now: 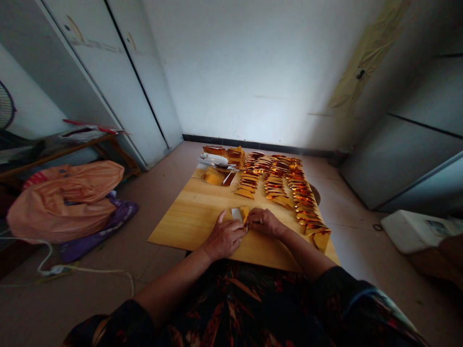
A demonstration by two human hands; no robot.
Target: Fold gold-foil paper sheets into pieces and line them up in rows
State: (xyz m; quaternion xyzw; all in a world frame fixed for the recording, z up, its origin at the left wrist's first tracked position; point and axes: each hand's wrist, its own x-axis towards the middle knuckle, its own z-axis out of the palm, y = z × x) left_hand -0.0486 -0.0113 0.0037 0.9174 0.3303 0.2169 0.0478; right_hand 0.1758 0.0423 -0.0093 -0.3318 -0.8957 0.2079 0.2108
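A small piece of gold foil paper (245, 212) with a pale side showing lies near the front of the wooden board (184, 212), between my hands. My left hand (224, 237) has its fingers bent round the near left part of the paper, with the thumb sticking up. From the right, my right hand (265, 221) pinches the paper's near edge, its fingertips meeting those of the left. Fingers cover much of the piece. Beyond and to the right, folded gold foil pieces (277, 185) stand in several overlapping rows.
At the board's far left are loose gold sheets (213, 177) and a white wrapped bundle (214, 158). An orange bag (68, 202) and a purple bag (97, 231) sit left on the floor, near a white cable (94, 271). A white box (412, 230) stands at right.
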